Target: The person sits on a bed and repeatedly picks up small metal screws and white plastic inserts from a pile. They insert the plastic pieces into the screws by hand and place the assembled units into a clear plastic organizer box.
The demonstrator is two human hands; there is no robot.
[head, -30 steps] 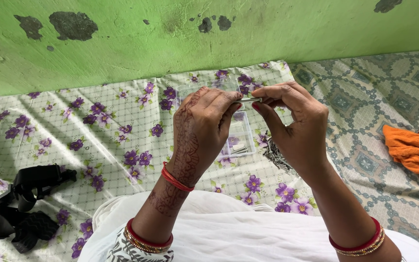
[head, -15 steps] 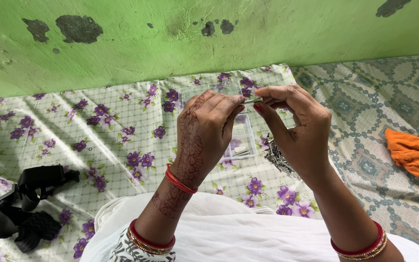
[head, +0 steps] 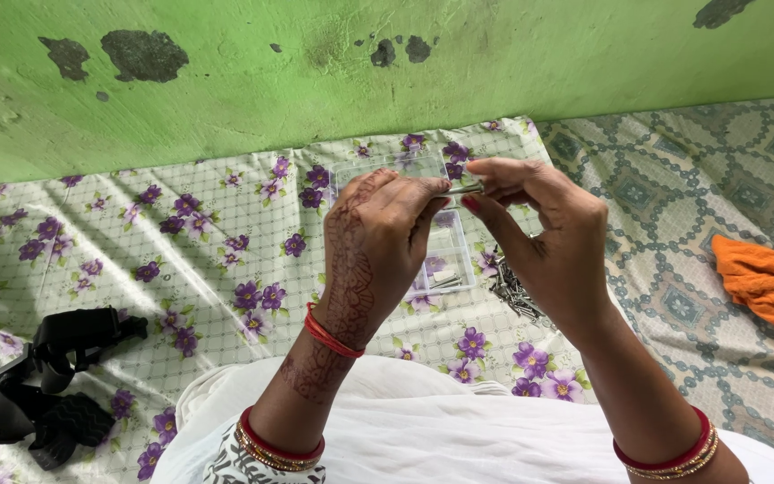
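One thin, silvery metal pin

A floral sheet with purple flowers on a pale checked ground is spread up to the foot of a green wall whose paint has flaked off in dark patches. Near the sheet's lower left corner lies a heap of black straps and plastic parts. Beside the sheet's right edge runs a green patterned mat, with a crumpled orange cloth at its right edge
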